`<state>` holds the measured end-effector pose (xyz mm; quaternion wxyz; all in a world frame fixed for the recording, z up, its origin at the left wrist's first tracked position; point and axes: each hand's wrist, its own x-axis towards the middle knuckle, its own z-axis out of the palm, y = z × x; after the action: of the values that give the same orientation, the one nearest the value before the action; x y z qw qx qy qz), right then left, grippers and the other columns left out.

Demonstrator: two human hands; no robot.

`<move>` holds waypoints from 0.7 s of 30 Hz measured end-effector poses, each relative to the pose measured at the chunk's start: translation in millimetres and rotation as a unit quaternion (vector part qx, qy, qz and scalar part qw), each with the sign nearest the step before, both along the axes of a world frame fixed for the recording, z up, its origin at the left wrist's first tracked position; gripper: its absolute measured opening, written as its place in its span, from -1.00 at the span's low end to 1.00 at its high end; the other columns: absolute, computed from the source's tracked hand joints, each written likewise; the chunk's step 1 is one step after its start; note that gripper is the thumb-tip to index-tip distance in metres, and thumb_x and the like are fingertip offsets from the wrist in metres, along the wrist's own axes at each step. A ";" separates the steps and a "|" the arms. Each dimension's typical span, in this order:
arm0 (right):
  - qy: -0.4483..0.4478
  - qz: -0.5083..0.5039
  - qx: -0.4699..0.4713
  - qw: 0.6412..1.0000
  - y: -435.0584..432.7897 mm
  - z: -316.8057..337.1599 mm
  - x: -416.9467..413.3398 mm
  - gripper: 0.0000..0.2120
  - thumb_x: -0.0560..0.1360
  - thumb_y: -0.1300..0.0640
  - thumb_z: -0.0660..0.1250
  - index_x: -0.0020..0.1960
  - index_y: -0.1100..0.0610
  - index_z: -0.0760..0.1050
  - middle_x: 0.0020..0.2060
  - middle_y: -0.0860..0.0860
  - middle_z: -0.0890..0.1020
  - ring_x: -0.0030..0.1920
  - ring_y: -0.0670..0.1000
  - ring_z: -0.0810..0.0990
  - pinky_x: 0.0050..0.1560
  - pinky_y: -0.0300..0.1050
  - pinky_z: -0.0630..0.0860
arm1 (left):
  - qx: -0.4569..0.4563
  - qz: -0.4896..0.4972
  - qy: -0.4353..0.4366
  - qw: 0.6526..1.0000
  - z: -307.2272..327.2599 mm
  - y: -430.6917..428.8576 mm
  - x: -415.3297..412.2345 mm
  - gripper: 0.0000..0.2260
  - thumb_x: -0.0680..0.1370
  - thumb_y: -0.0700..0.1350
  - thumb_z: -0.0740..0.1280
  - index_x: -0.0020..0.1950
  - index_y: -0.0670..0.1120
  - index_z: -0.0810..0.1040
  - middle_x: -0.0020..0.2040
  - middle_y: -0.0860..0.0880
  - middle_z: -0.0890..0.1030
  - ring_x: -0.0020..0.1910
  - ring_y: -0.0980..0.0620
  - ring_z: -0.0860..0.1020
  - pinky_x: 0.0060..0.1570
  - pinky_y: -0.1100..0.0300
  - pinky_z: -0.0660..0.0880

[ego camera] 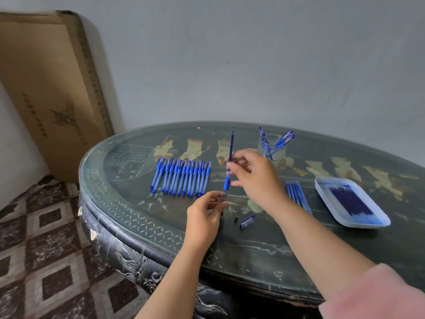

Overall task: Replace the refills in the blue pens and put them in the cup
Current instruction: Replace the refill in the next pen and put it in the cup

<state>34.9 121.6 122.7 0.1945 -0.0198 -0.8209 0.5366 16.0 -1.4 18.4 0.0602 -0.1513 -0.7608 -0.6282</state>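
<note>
Though the cardboard box [50, 88] leaning on the wall carries dark print down its face and edge, I cannot read any of it through the blur. On my feed the pen [227, 183] stands almost upright above the desk [138, 217], between the two hands. My operator's left hand [205, 212] is below it, its fingers [218, 200] curled round the clear lower barrel. The right hand [253, 178] is higher, its fingers [232, 168] pinching the refill [231, 143] just above the blue grip. The rest of the refill rises past the fingertips towards the wall.

A row of pens [181, 178] lies side by side on the desk, just left of the held pen. The cup [279, 153] stands behind the right hand, clear-walled, with several blue pens leaning in it. Near the left hand, on the desk, lie a blue cap [247, 221] and a small black piece [236, 219], close together. Right of the right forearm lie some loose refills [296, 194], and beside them a white tray [322, 192] holding dark refills [349, 199].
</note>
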 end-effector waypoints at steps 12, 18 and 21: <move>-0.217 0.001 0.236 0.947 24.7 -43.7 17.2 -0.80 0.45 0.02 0.46 0.06 -0.01 0.60 -0.12 -0.15 0.62 -0.10 -0.15 0.58 -0.05 -0.22 0.52 | 0.005 0.008 -0.005 1.000 -0.1 -1.1 -0.4 -0.83 0.50 -0.23 0.44 0.05 -0.02 0.62 -0.09 0.08 0.67 -0.13 0.24 0.61 -0.09 0.43 0.51; -0.188 -0.006 0.383 0.904 15.5 -61.9 19.4 -0.89 0.52 0.07 0.38 0.01 0.01 0.66 -0.05 -0.07 0.62 0.07 -0.02 0.52 0.14 -0.05 0.50 | -0.003 0.011 -0.004 1.000 0.2 -1.3 0.2 -0.82 0.51 -0.22 0.44 0.06 0.00 0.62 -0.08 0.12 0.66 -0.10 0.27 0.60 -0.05 0.42 0.52; -0.163 -0.037 0.296 0.940 16.8 -59.5 14.6 -0.92 0.54 0.12 0.36 -0.04 0.06 0.64 -0.13 -0.09 0.62 -0.06 -0.07 0.58 0.04 -0.09 0.56 | 0.002 0.009 -0.006 1.000 0.5 -0.9 0.7 -0.81 0.50 -0.22 0.44 0.05 0.01 0.62 -0.09 0.12 0.66 -0.10 0.27 0.60 -0.05 0.41 0.52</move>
<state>49.5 138.3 63.2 0.0744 -0.0787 -0.9618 0.2513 16.7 -2.3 19.0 0.0615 -0.1408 -0.7613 -0.6299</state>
